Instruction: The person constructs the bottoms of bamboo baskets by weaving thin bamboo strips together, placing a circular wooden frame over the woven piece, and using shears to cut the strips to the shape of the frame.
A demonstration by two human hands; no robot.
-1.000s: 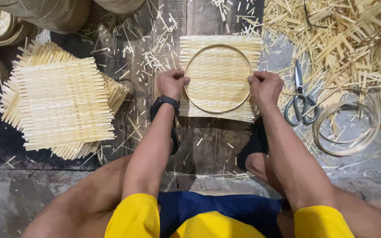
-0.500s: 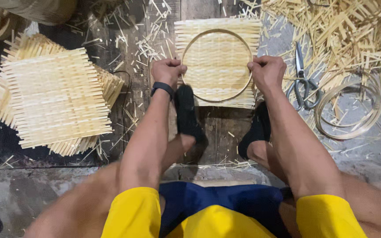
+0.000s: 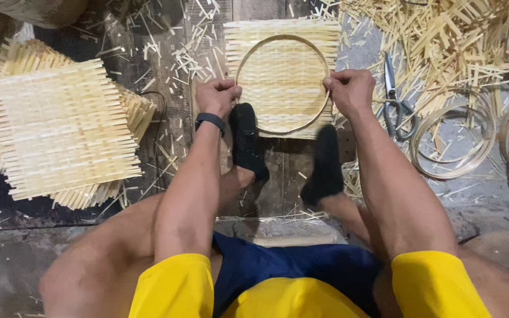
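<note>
Pale bamboo everywhere: a square woven mat [image 3: 282, 76] lies flat on the dark plank floor [image 3: 148, 70], straight ahead of the seated person. A thin round hoop [image 3: 248, 56] rests on top of the mat, its ring nearly reaching the mat's edges on both sides.

The left hand [image 3: 216, 97] is closed into a fist at the hoop's lower left rim, fingers curled tight over the hoop and the mat's edge beneath it. A black band [image 3: 210, 121] sits on that wrist. The right hand [image 3: 350, 91] is likewise clenched at the hoop's right rim, thumb on top, gripping the ring where it meets the mat. How much of the mat each fist takes in cannot be told.

Two feet in black socks press on the near edge of the mat: the left foot [image 3: 246, 141] just beside the left hand, the right foot [image 3: 324, 165] below the right hand.

To the left, well apart, a stack of finished mats [image 3: 54, 126] sits with frayed ends sticking out. To the right, scissors [image 3: 395, 97] lie near the right hand, on the edge of a heap of cut splints [image 3: 455, 41]. More loose hoops [image 3: 452, 141] lie coiled beside the scissors. Short offcuts [image 3: 192, 56] litter the planks between the stack and the mat in hand. Yellow sleeves and a blue garment show at the bottom of the view.
</note>
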